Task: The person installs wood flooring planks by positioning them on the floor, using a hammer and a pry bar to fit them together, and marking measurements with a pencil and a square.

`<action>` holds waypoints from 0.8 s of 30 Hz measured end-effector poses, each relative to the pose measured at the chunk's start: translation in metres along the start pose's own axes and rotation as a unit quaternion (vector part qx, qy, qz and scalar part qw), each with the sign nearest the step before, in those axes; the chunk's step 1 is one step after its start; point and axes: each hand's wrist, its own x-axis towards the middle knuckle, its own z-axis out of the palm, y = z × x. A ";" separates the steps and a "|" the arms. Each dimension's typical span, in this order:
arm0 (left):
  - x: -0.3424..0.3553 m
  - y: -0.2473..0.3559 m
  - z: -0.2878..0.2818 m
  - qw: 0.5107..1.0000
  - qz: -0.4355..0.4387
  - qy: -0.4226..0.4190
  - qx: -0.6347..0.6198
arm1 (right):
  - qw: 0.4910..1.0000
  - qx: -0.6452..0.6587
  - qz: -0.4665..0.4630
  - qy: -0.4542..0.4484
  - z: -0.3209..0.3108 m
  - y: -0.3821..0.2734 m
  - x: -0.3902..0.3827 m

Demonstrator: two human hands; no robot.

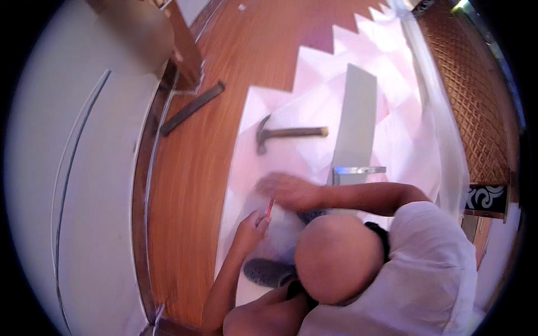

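1. Left hand point(252, 227): grip closed, thumb against fingers, around a slim red stick point(269, 209). Position: just inside the left edge of the pink-and-white floor covering point(246, 162).
2. Red stick: long axis runs away from the person, leaning slightly right. Its free end points at the right hand point(287, 191).
3. Right hand: blurred, extended leftward across the covering, just beyond the stick. Finger opening and contents cannot be told; contact with the stick's end cannot be confirmed.
4. Hammer point(294, 133): flat on the covering beyond both hands, right hand nearer. Long axis crosswise; head towards the covering's left edge, handle end towards the grey panel point(358, 106).
5. Dark bar point(193, 109): on the wooden floor point(185, 196), outside the covering's left edge.
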 end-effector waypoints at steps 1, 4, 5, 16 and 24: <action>0.004 -0.006 -0.001 0.997 0.062 0.044 -0.018 | 0.999 0.002 -0.043 -0.001 0.006 -0.006 0.014; -0.013 0.042 -0.027 0.997 0.022 0.050 -0.052 | 0.992 0.122 -0.024 -0.007 0.058 0.007 0.018; -0.012 0.037 -0.035 0.998 -0.004 0.029 -0.049 | 0.992 0.121 -0.019 -0.017 0.043 0.002 0.017; -0.129 0.252 -0.124 0.827 0.523 0.159 0.131 | 0.891 0.050 0.449 0.037 0.017 0.063 -0.146; -0.143 0.329 -0.105 0.731 0.598 0.153 0.291 | 0.888 -0.091 0.450 0.027 -0.013 0.087 -0.252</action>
